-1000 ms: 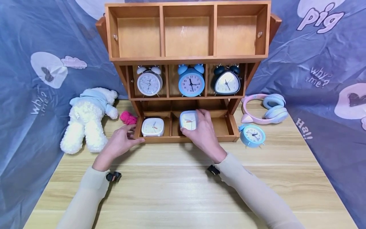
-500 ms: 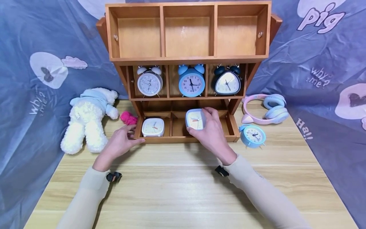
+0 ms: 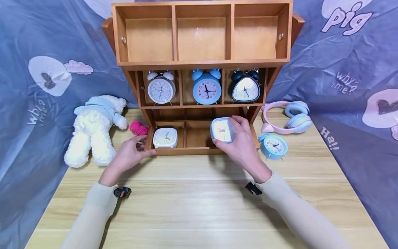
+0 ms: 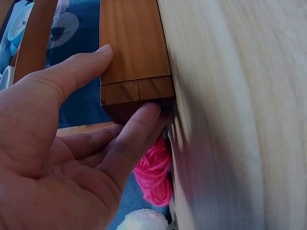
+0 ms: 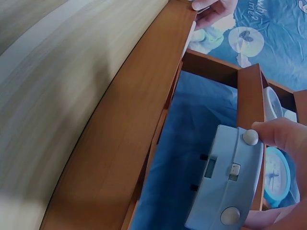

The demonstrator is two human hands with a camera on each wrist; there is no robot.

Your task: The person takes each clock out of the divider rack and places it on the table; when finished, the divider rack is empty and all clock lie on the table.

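**Blue square clock point(image 3: 222, 130) being held at the lowest tier of a wooden rack point(image 3: 203, 64)**

The right hand point(image 3: 242, 145) is pinching the clock between thumb and fingers, over the tier's right-hand part (whether it is touching the wood, I cannot tell). The left hand point(image 3: 125, 157) is gripping the rack's lower left corner, its thumb pressing the front board. A white clock point(image 3: 165, 137) is lying in the bottom left compartment, while three twin-bell clocks point(image 3: 207, 91) are standing one tier above.

The plush toy point(image 3: 93, 126), headphones point(image 3: 299, 123) and printed cloth point(image 3: 337, 119) suggest a homelike corner.
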